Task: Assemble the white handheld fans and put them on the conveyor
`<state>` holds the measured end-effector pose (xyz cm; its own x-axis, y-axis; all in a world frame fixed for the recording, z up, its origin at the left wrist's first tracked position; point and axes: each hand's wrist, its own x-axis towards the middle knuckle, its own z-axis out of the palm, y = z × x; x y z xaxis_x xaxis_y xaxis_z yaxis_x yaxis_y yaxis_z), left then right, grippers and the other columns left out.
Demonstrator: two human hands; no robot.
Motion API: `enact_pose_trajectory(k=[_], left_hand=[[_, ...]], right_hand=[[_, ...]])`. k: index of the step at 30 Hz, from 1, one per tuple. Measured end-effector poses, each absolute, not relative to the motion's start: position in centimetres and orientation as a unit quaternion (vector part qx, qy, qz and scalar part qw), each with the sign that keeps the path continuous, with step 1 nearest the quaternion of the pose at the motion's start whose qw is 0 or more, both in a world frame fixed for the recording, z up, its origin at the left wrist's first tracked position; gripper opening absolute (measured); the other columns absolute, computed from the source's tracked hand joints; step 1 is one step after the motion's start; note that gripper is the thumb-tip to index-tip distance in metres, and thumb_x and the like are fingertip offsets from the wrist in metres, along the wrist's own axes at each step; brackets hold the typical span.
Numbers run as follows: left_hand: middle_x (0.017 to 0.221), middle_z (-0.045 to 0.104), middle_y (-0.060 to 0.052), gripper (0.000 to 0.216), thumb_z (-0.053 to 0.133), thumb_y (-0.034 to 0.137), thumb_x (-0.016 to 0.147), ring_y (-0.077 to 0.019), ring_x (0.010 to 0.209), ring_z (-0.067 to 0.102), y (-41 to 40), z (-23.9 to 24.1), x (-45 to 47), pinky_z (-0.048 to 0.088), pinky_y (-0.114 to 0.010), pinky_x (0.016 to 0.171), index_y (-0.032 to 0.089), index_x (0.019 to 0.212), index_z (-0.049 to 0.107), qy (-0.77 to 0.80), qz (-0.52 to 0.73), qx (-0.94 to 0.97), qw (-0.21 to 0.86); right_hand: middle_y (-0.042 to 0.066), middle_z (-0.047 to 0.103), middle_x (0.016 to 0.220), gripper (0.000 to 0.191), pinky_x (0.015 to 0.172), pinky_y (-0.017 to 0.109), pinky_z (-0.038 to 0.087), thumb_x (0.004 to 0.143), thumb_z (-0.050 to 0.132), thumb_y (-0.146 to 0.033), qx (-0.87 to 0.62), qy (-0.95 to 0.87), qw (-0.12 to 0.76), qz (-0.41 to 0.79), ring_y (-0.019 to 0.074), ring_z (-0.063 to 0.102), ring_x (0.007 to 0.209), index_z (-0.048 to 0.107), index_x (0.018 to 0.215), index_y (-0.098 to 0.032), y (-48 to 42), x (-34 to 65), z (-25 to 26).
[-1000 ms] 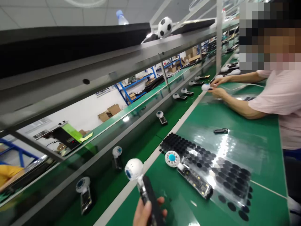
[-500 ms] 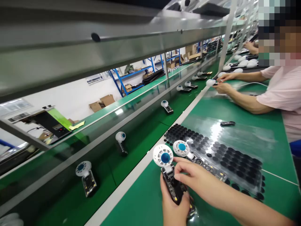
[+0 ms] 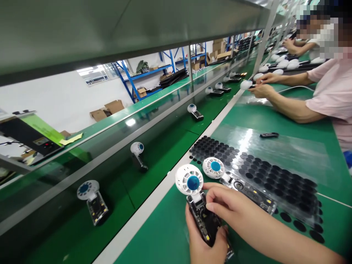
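Observation:
My left hand (image 3: 205, 251) is wrapped round the black body of a handheld fan (image 3: 189, 180), whose opened back shows a circuit board. The fan's round white head, with a blue centre, points upward. My right hand (image 3: 228, 205) reaches across from the right with thumb and forefinger pinched against the body, just below the neck joint. Whatever is between those fingertips is hidden. Just behind the right hand, a second fan (image 3: 213, 168) lies on the green table with its board exposed. Beside it spreads a clear sheet of round black stickers (image 3: 277, 183).
A green conveyor belt (image 3: 159, 172) on the left carries several more open fans, such as a nearby fan (image 3: 95, 205). A pale rail (image 3: 154, 198) divides belt from table. A small black part (image 3: 269, 135) lies farther up. At right, a co-worker's hands (image 3: 261, 86) hold a white-headed fan.
The view has shifted slightly, so the overhead panel and belt sit differently. My left hand keeps its hold on the fan, and the right fingertips remain at almost the same spot.

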<state>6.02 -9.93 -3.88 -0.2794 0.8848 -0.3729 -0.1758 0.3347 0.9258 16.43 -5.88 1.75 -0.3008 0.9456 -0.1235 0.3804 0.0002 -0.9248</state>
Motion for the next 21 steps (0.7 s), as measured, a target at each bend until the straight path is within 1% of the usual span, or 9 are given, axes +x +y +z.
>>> enact_pose_trajectory(k=[2, 7, 11, 13, 16, 19, 21], left_hand=[[0.118, 0.054, -0.019, 0.084, 0.062, 0.027, 0.048, -0.0287, 0.105, 0.054, -9.93, -4.01, 6.04, 0.044, -0.031, 0.081, 0.012, 0.123, 0.026, 0.624, 0.502, 0.285, 0.527], [0.117, 0.055, -0.020, 0.085, 0.062, 0.031, 0.051, -0.0283, 0.102, 0.057, -9.78, -4.53, 5.91, 0.044, -0.032, 0.082, 0.011, 0.125, 0.025, 0.621, 0.495, 0.300, 0.528], [0.118, 0.055, -0.019, 0.081, 0.061, 0.030, 0.053, -0.0282, 0.104, 0.056, -9.79, -4.89, 5.75, 0.044, -0.032, 0.082, 0.013, 0.124, 0.028, 0.621, 0.496, 0.311, 0.520], [0.118, 0.056, -0.018, 0.082, 0.062, 0.030, 0.052, -0.0281, 0.104, 0.056, -9.84, -4.90, 5.72, 0.044, -0.032, 0.082, 0.013, 0.125, 0.028, 0.631, 0.484, 0.314, 0.518], [0.118, 0.056, -0.018, 0.086, 0.062, 0.031, 0.051, -0.0273, 0.104, 0.056, -9.92, -4.70, 5.76, 0.044, -0.031, 0.083, 0.012, 0.126, 0.026, 0.632, 0.483, 0.310, 0.521], [0.116, 0.057, -0.018, 0.084, 0.062, 0.030, 0.050, -0.0276, 0.102, 0.057, -9.92, -4.46, 5.82, 0.044, -0.031, 0.082, 0.012, 0.125, 0.027, 0.633, 0.487, 0.308, 0.517], [0.115, 0.058, -0.016, 0.082, 0.062, 0.028, 0.050, -0.0273, 0.101, 0.058, -9.89, -4.38, 5.85, 0.045, -0.030, 0.080, 0.013, 0.124, 0.030, 0.633, 0.488, 0.308, 0.517]], right_hand=[[0.003, 0.054, 0.121, 0.017, 0.090, 0.032, 0.039, 0.079, 0.045, -0.015, -0.515, -0.639, 0.289, 0.493, 0.0198, 0.045, 0.116, 0.046, 0.063, -0.021, -5.90, 16.45, 1.85], [0.002, 0.048, 0.129, 0.016, 0.092, 0.033, 0.037, 0.079, 0.045, -0.016, -0.532, -0.637, 0.264, 0.491, 0.0197, 0.036, 0.124, 0.047, 0.064, -0.022, -6.31, 16.16, 1.52], [0.001, 0.048, 0.129, 0.016, 0.092, 0.032, 0.037, 0.080, 0.044, -0.015, -0.535, -0.651, 0.267, 0.467, 0.0185, 0.039, 0.122, 0.046, 0.066, -0.022, -6.47, 16.00, 1.00], [0.001, 0.050, 0.126, 0.016, 0.090, 0.030, 0.039, 0.080, 0.043, -0.014, -0.535, -0.659, 0.271, 0.454, 0.0181, 0.042, 0.119, 0.046, 0.067, -0.022, -6.41, 16.00, 0.91], [-0.001, 0.056, 0.115, 0.017, 0.084, 0.027, 0.042, 0.081, 0.042, -0.013, -0.528, -0.673, 0.274, 0.439, 0.0179, 0.047, 0.112, 0.045, 0.068, -0.023, -6.26, 16.03, 1.12], [-0.001, 0.059, 0.104, 0.017, 0.083, 0.027, 0.042, 0.081, 0.042, -0.013, -0.526, -0.681, 0.268, 0.434, 0.0182, 0.048, 0.111, 0.045, 0.067, -0.023, -6.24, 16.07, 1.53], [0.000, 0.058, 0.106, 0.017, 0.085, 0.027, 0.041, 0.081, 0.043, -0.014, -0.531, -0.677, 0.261, 0.439, 0.0186, 0.046, 0.114, 0.045, 0.067, -0.023, -6.31, 16.10, 1.72]])
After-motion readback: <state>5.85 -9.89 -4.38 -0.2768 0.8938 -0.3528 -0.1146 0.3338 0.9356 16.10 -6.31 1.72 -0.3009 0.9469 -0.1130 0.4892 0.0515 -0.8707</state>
